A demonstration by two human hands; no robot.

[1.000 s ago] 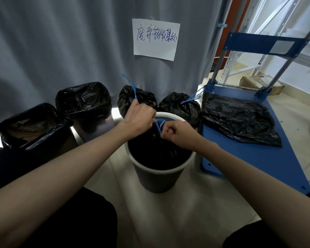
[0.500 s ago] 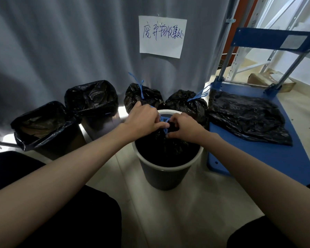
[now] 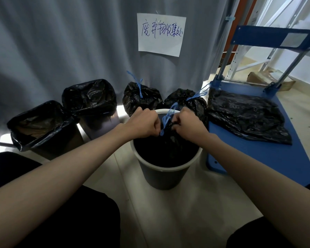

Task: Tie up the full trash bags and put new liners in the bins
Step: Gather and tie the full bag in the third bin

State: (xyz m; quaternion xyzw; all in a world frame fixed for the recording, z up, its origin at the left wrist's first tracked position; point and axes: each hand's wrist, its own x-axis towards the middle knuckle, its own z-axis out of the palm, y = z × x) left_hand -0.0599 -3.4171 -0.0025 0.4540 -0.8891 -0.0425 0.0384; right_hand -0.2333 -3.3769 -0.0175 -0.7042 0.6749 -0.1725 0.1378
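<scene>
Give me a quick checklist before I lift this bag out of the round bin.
1. Both hands on the blue drawstring: left hand and right hand grip it: ok.
2. Bag neck gathered shut: ok.
3. Knot finished: cannot tell, the hands cover it.
4. Bag free of the round bin's rim: ok.
5. Floor spot beside the two tied bags: cannot tell.
6. Spare liners on the blue cart: ok.
</scene>
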